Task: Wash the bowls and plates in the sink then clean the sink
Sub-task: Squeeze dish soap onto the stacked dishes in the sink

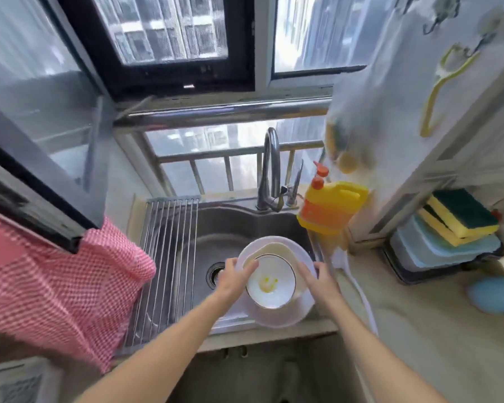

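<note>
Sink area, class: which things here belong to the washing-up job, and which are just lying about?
Part of the job:
- stack of dishes, held by the left hand and right hand
- top bowl, with yellow smears
- sink
- tap
- detergent bottle
- sponges

Lying about:
- red checked cloth
- drying rack
- yellow hook
- blue object

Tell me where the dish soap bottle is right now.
In the head view, the yellow dish soap bottle stands at the sink's back right corner, just right of the faucet and left of the stacked sponges.
</note>
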The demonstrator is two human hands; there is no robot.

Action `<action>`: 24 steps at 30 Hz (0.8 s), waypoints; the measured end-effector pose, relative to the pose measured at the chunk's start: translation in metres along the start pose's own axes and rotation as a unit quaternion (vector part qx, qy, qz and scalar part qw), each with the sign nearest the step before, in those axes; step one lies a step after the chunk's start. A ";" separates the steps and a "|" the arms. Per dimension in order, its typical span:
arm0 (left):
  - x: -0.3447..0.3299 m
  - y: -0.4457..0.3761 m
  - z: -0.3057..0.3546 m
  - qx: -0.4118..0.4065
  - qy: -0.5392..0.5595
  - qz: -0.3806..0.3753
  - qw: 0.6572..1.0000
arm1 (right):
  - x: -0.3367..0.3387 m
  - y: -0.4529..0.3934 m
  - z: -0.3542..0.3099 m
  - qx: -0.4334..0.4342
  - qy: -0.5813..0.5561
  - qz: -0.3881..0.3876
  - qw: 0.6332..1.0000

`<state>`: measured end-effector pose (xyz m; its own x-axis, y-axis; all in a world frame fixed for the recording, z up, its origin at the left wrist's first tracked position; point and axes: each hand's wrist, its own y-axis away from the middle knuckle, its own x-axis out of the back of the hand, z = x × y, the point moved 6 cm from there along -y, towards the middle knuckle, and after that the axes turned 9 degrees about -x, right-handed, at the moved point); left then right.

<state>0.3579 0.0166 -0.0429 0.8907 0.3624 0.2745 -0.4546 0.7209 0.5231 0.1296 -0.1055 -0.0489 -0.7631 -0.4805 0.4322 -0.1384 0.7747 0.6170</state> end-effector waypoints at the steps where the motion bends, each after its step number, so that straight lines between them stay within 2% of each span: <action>1: 0.006 -0.010 -0.005 0.010 -0.006 0.005 1.000 | -0.009 -0.009 -0.004 -0.011 0.020 -0.027 0.999; 8: 0.010 -0.089 -0.058 0.076 0.001 0.046 0.996 | -0.064 -0.098 -0.009 -0.039 0.105 -0.106 0.988; 16: -0.017 -0.131 -0.110 0.147 0.060 0.031 0.987 | -0.101 -0.168 0.033 -0.104 0.134 -0.115 0.979; 24: -0.027 -0.143 -0.159 0.180 0.133 -0.001 0.975 | -0.117 -0.192 0.041 -0.078 0.129 -0.110 0.982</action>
<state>0.4004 -0.0020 -0.2529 0.8405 0.5361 0.0786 -0.3832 0.4857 0.7857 0.2194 -0.1810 -0.2443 -0.5368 -0.7328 0.4182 -0.1682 0.5787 0.7980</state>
